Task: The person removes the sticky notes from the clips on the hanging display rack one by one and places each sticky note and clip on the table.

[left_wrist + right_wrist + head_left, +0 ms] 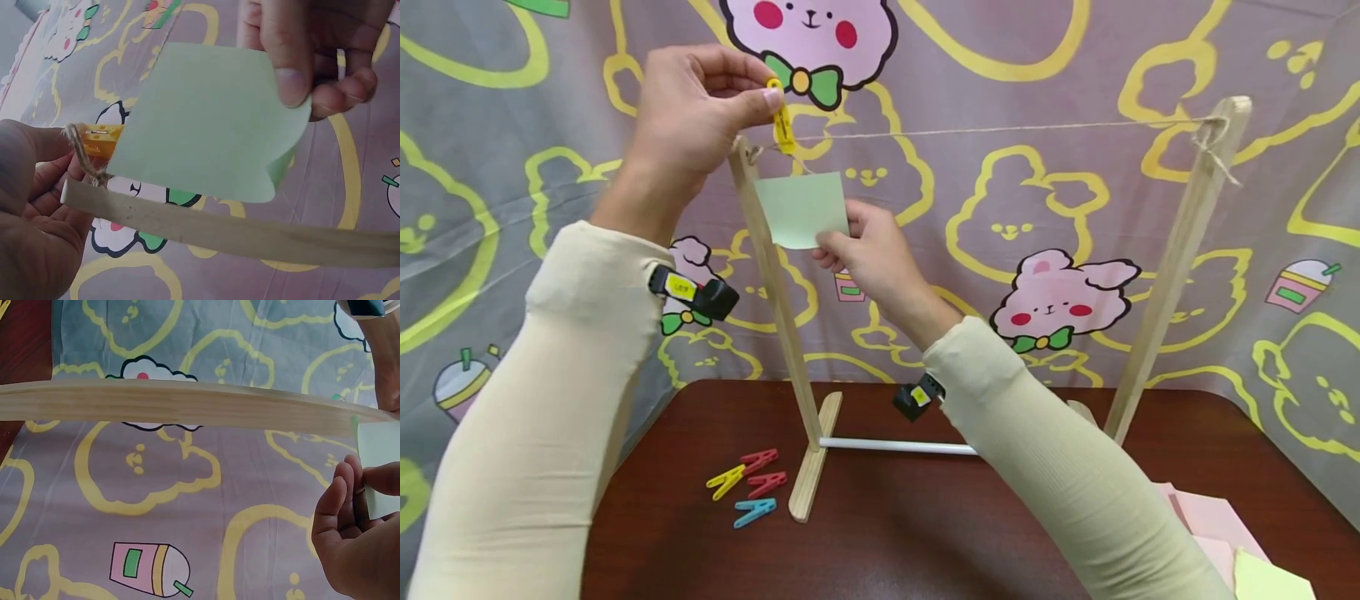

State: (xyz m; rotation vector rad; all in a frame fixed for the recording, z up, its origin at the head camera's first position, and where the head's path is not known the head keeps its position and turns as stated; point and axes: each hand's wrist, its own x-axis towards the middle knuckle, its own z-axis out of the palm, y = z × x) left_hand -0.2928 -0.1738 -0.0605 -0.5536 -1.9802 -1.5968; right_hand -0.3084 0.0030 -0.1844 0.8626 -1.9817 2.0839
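Observation:
High at the left end of a twine line (970,130), my left hand (688,121) pinches a yellow clothespin (784,129) between thumb and fingers. Just below it, my right hand (883,262) grips a pale green paper note (801,208) by its lower right corner. In the left wrist view the note (194,119) bends at the pinched corner and partly hides the clothespin (103,140). Whether the clothespin touches the note's top edge, I cannot tell. The right wrist view shows the note (382,456) only in part, at the right edge.
Two wooden posts, left (778,300) and right (1180,267), carry the line, joined low down by a white rod (895,447). Several clothespins, among them a blue one (754,512), lie left of the stand on the brown table (880,542). Pink papers (1217,525) and a yellow-green one (1270,577) sit at front right.

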